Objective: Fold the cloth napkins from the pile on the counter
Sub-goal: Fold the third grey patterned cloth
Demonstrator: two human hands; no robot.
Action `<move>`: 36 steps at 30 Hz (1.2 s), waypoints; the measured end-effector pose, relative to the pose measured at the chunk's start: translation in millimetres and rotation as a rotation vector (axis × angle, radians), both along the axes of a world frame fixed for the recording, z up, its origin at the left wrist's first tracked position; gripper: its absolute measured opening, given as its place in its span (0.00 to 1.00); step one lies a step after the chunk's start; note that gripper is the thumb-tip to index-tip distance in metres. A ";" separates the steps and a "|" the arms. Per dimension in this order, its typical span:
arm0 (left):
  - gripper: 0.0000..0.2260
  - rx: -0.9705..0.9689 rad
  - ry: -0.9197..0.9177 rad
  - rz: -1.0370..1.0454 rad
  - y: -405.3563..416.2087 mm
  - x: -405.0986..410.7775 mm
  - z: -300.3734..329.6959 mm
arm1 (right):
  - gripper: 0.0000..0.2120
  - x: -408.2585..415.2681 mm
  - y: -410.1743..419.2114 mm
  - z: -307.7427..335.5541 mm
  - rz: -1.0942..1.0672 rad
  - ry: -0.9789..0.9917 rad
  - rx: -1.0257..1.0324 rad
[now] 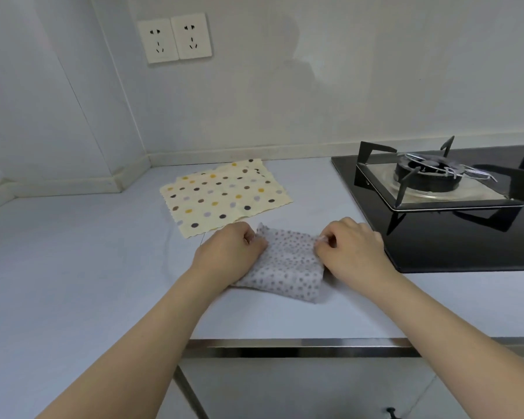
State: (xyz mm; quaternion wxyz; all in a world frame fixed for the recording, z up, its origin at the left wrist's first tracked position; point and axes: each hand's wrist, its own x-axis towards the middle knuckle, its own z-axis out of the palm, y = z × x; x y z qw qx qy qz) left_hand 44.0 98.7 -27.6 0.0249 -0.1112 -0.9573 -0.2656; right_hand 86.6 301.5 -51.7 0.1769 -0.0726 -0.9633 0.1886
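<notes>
A grey napkin with small dark dots [288, 264] lies folded over on the pale counter [73, 252], in front of me. My left hand [230, 252] pinches its far left corner. My right hand [351, 249] pinches its far right corner. Both hands have curled fingers on the cloth's upper edge. Behind it, a cream napkin with coloured dots [221, 195] lies flat on top of another like it, whose edge shows at the back.
A black gas hob [454, 225] with a burner and pan supports [430, 176] fills the right side, close to my right hand. Two wall sockets [176, 39] sit above. The counter's metal front edge [300, 346] runs below my arms.
</notes>
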 end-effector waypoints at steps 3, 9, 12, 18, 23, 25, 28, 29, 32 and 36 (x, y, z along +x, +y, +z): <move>0.08 -0.057 0.192 -0.015 2.5 14.4 4.4 | 0.05 -2.3 2.0 0.2 0.005 -0.033 -0.051; 0.07 -0.032 0.451 -0.254 17.0 53.4 3.3 | 0.08 2.3 2.9 2.2 0.044 -0.066 -0.083; 0.12 -0.195 0.239 -0.227 20.4 59.9 -6.8 | 0.09 5.0 1.5 4.0 0.041 -0.071 -0.064; 0.22 -0.340 -0.008 -0.160 16.0 64.1 1.1 | 0.11 11.8 -4.0 5.8 0.007 -0.045 0.019; 0.35 -0.409 -0.160 -0.243 12.4 66.2 15.2 | 0.17 15.4 -8.9 6.4 -0.022 -0.071 0.161; 0.30 -0.149 -0.244 -0.223 5.9 59.6 19.2 | 0.17 14.3 -9.5 5.6 0.024 -0.079 0.205; 0.23 0.053 -0.060 -0.010 -8.1 40.7 4.6 | 0.12 14.8 -6.3 4.0 0.182 -0.025 0.064; 0.22 0.017 0.001 0.063 -10.4 37.0 -1.1 | 0.11 15.9 -5.2 4.2 0.238 -0.012 -0.042; 0.21 -0.004 -0.031 0.053 -7.1 25.9 -6.8 | 0.09 20.1 -6.6 5.7 0.373 0.039 -0.342; 0.16 0.513 -0.238 -0.070 -10.6 13.0 -5.9 | 0.05 15.3 -9.5 11.0 0.387 0.085 -0.782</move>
